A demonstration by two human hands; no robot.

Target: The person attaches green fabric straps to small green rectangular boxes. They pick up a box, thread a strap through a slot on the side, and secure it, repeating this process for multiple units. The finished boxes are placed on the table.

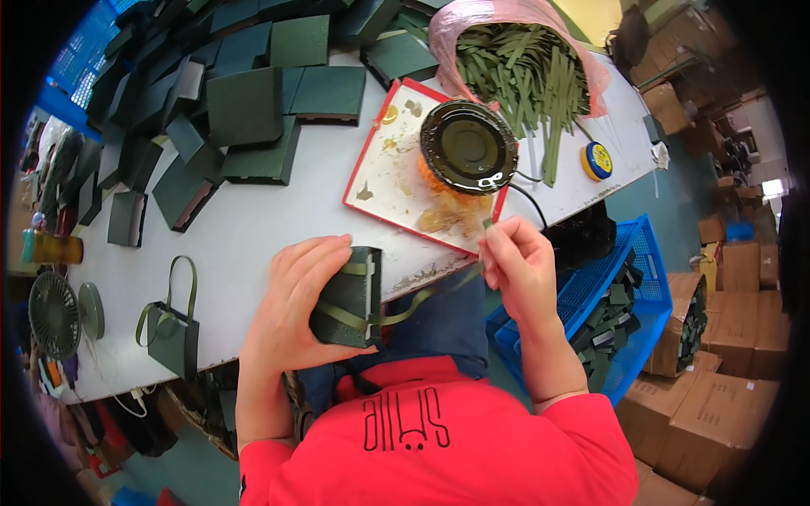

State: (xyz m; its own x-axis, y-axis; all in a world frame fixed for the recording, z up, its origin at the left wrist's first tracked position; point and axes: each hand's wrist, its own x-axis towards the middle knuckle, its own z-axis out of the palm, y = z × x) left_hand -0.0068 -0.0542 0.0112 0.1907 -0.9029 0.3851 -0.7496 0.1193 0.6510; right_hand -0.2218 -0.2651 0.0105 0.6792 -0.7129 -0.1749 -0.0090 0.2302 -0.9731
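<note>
My left hand is wrapped around a small dark green box, held above the table's front edge. An olive green ribbon crosses the box's face and trails off toward my right hand. That hand pinches the ribbon's end between thumb and fingertips, beside the near corner of a red-edged white board. A round black pan of dark, shiny liquid stands on this board, with amber smears around it. Left of my left hand stands a similar green box with a ribbon loop.
Many dark green boxes are heaped at the table's far left. A pink bag of green ribbon strips lies behind the pan, near a blue-and-yellow round tin. Blue crates and cartons stand right; a fan left.
</note>
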